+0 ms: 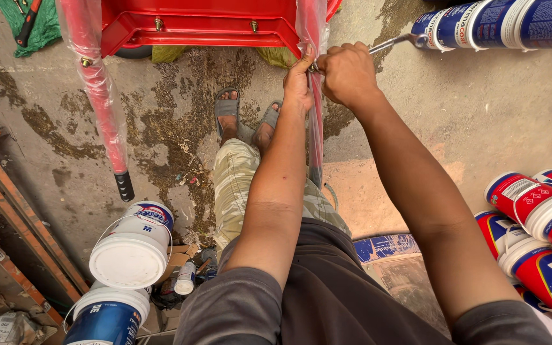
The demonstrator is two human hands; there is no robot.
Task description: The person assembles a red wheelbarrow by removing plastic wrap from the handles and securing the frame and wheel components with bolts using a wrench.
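Note:
A red metal cart frame [199,25] stands in front of me, its two handle bars wrapped in clear plastic. My left hand [299,80] pinches the right red bar [315,121] at a bolt. Beside it, my right hand [347,71] is closed around a metal wrench [396,43], which points up and to the right from the same bolt. The left red bar [100,96] ends in a black rubber grip and hangs untouched. My sandalled feet [245,118] rest on the stained concrete below.
Paint buckets with white lids [133,246] stand at lower left. More red, white and blue buckets [538,220] lie at the right and others [499,22] at top right. Rusty metal rails [14,204] run along the left. A green cloth with tools [30,22] lies top left.

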